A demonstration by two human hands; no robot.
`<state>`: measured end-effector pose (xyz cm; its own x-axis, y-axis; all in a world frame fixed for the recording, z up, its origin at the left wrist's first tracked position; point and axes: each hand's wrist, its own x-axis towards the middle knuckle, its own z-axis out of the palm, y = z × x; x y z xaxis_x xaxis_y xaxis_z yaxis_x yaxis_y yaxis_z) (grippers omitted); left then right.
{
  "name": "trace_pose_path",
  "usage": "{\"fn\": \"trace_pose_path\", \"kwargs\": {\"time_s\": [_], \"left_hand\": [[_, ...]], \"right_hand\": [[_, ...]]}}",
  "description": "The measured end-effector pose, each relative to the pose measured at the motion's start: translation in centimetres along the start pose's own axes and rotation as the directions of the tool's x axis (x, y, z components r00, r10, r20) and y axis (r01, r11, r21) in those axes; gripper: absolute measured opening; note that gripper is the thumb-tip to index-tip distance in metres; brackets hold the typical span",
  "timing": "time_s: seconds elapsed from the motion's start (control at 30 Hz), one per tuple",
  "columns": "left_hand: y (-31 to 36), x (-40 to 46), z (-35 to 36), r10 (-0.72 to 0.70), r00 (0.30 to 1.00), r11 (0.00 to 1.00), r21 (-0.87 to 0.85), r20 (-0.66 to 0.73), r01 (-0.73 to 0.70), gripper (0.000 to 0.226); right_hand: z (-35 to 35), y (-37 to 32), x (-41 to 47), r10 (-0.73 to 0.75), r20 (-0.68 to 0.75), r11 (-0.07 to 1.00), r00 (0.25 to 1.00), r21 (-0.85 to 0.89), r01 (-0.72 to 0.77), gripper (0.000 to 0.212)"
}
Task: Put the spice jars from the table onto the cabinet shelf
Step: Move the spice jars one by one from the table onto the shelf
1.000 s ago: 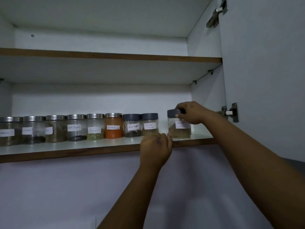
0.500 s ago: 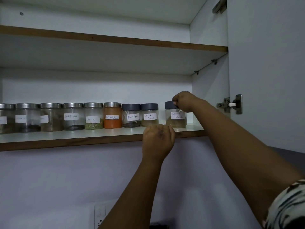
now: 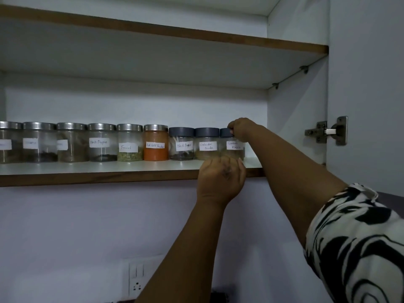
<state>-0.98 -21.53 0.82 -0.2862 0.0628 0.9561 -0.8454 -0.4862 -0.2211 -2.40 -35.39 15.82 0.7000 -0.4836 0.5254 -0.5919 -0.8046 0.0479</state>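
A row of labelled spice jars stands on the lower cabinet shelf [image 3: 109, 169]. Several steel-lidded jars are on the left, among them the orange red chilli jar [image 3: 155, 143]. To their right come grey-lidded jars: black pepper [image 3: 181, 144], coriander powder [image 3: 207, 144] and garam masala [image 3: 232, 147] at the row's right end, close against the coriander jar. My right hand [image 3: 241, 129] grips the garam masala jar's lid from above and hides part of it. My left hand [image 3: 220, 180] is curled against the shelf's front edge just below those jars.
The white cabinet door [image 3: 367, 84] hangs open on the right with its hinge [image 3: 328, 132] exposed. An upper shelf [image 3: 153, 31] sits above the jars. A short stretch of the lower shelf is bare to the right of the last jar. A wall socket [image 3: 136, 278] is below.
My right hand has slid the garam masala jar leftward until it sits against the coriander jar. The left hand has stayed on the shelf edge. The view has drawn closer.
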Motion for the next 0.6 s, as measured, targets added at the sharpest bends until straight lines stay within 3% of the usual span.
{"fn": "trace_pose_path", "kwargs": {"time_s": [0.47, 0.6], "left_hand": [[0.1, 0.0, 0.4, -0.014, 0.999, 1.0, 0.012, -0.029, 0.014, 0.03], [0.3, -0.1, 0.3, -0.021, 1.0, 1.0, 0.005, -0.016, 0.021, 0.031]], "right_hand": [[3.9, 1.9, 2.1, -0.029, -0.1, 0.981, 0.995, 0.19, 0.047, 0.034], [4.1, 1.2, 1.9, 0.018, -0.105, 0.972, 0.994, 0.237, 0.007, 0.047]]}}
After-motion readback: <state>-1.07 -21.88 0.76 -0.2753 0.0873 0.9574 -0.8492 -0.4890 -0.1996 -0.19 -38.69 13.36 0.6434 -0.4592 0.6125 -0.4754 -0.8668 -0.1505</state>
